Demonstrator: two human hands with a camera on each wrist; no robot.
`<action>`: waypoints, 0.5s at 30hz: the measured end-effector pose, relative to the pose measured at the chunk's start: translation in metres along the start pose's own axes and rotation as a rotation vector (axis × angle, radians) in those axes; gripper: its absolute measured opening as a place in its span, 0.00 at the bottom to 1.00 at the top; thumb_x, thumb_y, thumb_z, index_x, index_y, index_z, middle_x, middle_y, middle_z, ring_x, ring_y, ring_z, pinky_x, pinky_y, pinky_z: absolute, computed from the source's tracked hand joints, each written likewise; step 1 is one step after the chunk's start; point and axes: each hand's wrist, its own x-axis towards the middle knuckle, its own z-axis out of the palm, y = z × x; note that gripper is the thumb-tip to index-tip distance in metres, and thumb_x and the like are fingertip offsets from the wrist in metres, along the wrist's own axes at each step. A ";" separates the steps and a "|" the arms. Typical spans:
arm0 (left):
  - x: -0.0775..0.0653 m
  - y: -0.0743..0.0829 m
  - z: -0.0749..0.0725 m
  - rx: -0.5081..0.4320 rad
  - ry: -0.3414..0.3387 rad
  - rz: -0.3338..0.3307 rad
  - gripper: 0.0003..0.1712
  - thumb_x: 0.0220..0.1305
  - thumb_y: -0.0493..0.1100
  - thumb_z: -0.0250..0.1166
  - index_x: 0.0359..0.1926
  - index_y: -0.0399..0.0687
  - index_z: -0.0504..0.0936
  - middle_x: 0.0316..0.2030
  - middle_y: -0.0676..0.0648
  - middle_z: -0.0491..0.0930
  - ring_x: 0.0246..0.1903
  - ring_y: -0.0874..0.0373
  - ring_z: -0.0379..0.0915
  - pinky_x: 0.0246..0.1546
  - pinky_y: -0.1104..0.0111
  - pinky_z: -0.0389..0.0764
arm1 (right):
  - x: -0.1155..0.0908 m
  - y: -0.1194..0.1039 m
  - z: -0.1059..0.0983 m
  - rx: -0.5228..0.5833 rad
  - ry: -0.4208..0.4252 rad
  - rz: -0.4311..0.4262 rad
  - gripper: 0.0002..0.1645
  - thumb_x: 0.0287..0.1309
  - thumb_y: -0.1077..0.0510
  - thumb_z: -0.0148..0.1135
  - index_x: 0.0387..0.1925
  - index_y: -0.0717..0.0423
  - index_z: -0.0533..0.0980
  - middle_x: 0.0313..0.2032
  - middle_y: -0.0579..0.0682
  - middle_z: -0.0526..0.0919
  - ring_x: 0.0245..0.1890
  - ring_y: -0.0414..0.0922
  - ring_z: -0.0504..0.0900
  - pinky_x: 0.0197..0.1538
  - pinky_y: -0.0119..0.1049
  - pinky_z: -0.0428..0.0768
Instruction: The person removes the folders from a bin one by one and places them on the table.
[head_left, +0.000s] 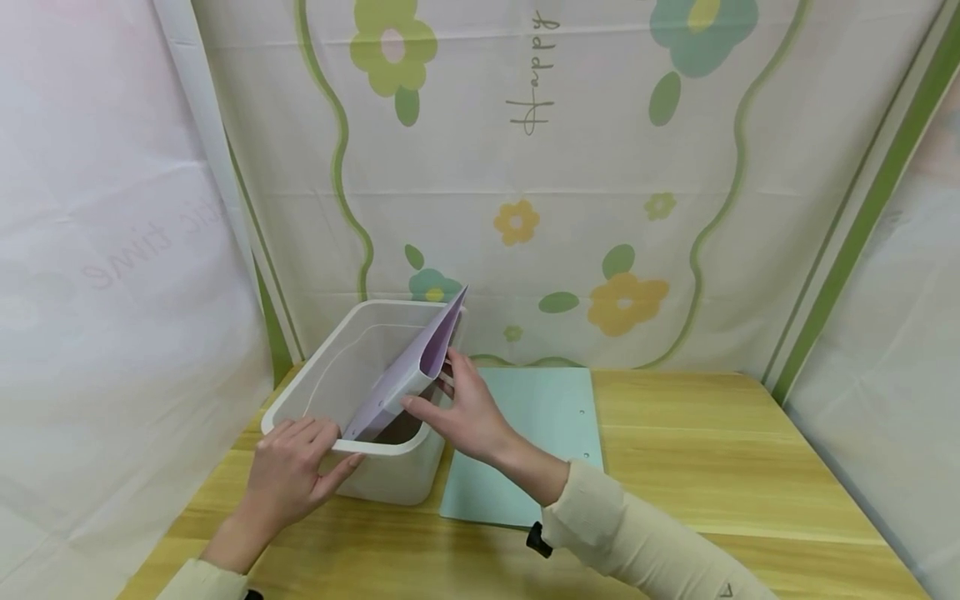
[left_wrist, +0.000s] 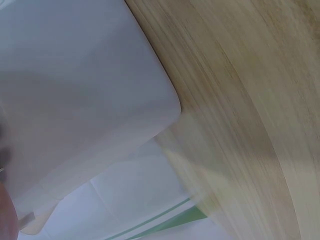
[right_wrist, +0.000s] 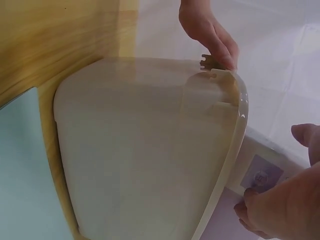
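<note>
A white plastic bin (head_left: pixel 397 479) stands at the left of the table. My left hand (head_left: pixel 292 467) grips its near rim, fingers over the edge and thumb against the outer wall. My right hand (head_left: pixel 476 417) holds a purple file folder (head_left: pixel 397 375) by its spine, thumb on the spine and fingers on the far side. The folder leans at a slant, its lower end inside the bin and its upper corner above the rim. In the right wrist view, a purple label shows on the folder's spine beside my right hand (right_wrist: pixel 285 205). The bin's bottom is largely hidden.
A light blue folder (head_left: pixel 525 417) lies flat on the wooden table (head_left: pixel 690 467), right of the bin and partly under my right forearm. A flower-printed cloth (head_left: pixel 562 167) hangs behind the table, with more cloth at both sides.
</note>
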 end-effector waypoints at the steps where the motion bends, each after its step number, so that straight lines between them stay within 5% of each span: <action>1: 0.000 0.000 0.000 -0.001 -0.001 0.000 0.33 0.74 0.72 0.47 0.26 0.50 0.66 0.20 0.57 0.62 0.19 0.59 0.67 0.24 0.57 0.74 | 0.000 0.000 0.001 0.005 0.002 0.000 0.47 0.61 0.56 0.71 0.75 0.56 0.58 0.67 0.56 0.63 0.70 0.51 0.69 0.70 0.46 0.69; 15: 0.000 0.000 0.000 -0.002 -0.009 -0.003 0.33 0.74 0.72 0.46 0.26 0.51 0.65 0.20 0.57 0.63 0.19 0.59 0.67 0.25 0.57 0.76 | 0.005 -0.003 0.009 0.073 0.033 -0.006 0.39 0.64 0.60 0.65 0.71 0.61 0.59 0.65 0.59 0.65 0.65 0.51 0.75 0.66 0.48 0.74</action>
